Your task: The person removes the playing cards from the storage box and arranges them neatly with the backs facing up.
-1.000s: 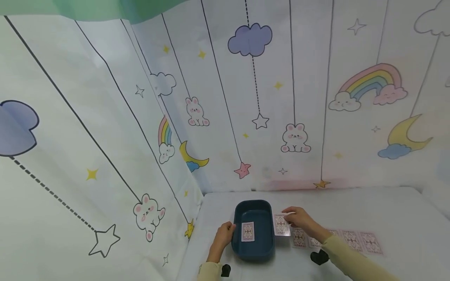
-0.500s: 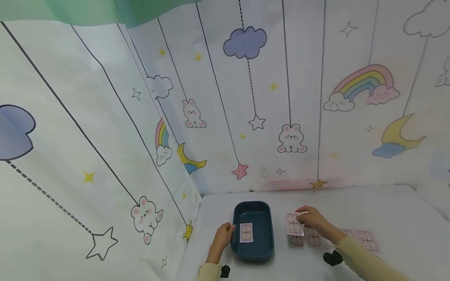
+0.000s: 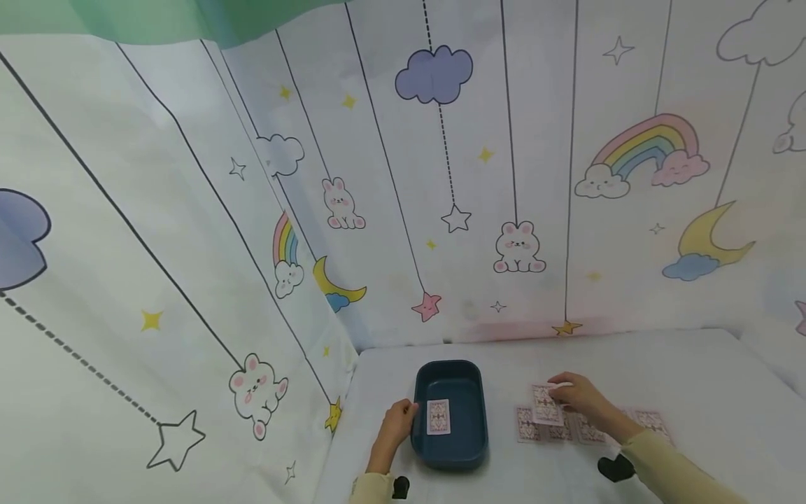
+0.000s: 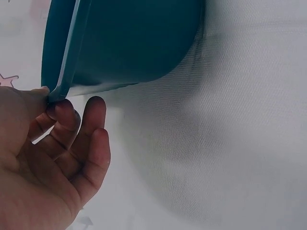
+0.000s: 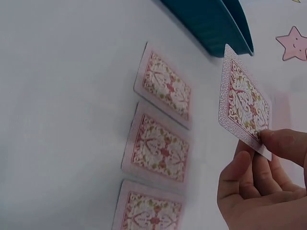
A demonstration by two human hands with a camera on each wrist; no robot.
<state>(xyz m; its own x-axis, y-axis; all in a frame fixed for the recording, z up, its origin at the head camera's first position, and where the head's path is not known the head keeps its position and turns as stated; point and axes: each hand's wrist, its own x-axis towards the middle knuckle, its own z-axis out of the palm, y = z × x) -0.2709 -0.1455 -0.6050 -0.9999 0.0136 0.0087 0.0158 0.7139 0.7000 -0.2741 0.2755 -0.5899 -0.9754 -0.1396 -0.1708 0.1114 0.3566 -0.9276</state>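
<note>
A deep teal plastic tray [image 3: 467,420] stands on the white table, one playing card [image 3: 438,417] lying back-up inside it. At the tray's left rim, my left hand [image 3: 398,418] pinches the edge between thumb and index finger; the left wrist view shows the other fingers [image 4: 96,115] bent below the rim. My right hand [image 3: 585,397] holds a red-patterned playing card [image 5: 244,98] by one corner, tilted and raised over the table. Beneath and beside it runs a row of similar cards [image 3: 527,424], backs up, partly hidden by the right hand and forearm.
A dark heart-shaped piece [image 3: 616,467] shows beside the right sleeve, and another dark piece [image 3: 401,487] beside the left sleeve. Behind the table hangs a white curtain [image 3: 390,245] printed with clouds, stars and rabbits.
My right hand has carried the held card rightward, from beside the tray to over the row of cards. The left hand stays on the tray's rim. The view has shifted slightly.
</note>
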